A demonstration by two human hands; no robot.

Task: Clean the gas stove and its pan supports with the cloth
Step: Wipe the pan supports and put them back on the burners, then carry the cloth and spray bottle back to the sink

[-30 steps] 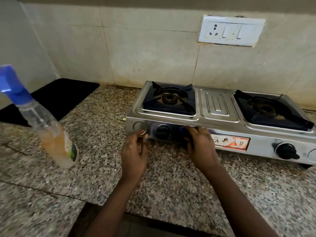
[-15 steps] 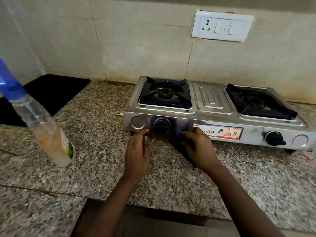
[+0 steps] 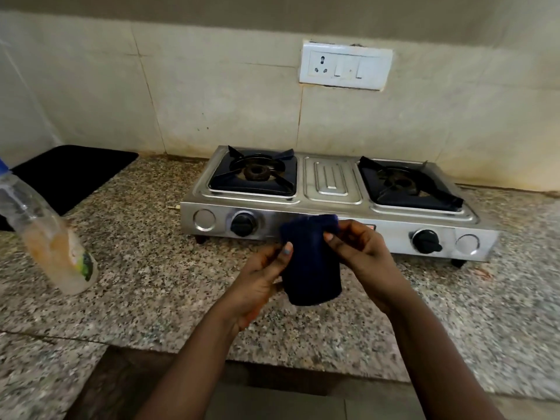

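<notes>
No lettering is readable; the gas stove (image 3: 330, 189) label is hidden.

We saw a speckled granite counter (image 3: 145, 286), a clear spray bottle (image 3: 51, 241) standing at its left, a black mat (image 3: 69, 174) behind, a white switchboard (image 3: 345, 66) on the tiled wall (image 3: 212, 95).

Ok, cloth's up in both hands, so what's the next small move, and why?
Probably bring the cloth onto the stove top. Both the left hand and right hand hold it clear of the front panel, and both pan supports still sit untouched.

Granite counter (image 3: 157, 286): stove (image 3: 330, 207), bottle (image 3: 51, 247), mat (image 3: 69, 174)
</notes>
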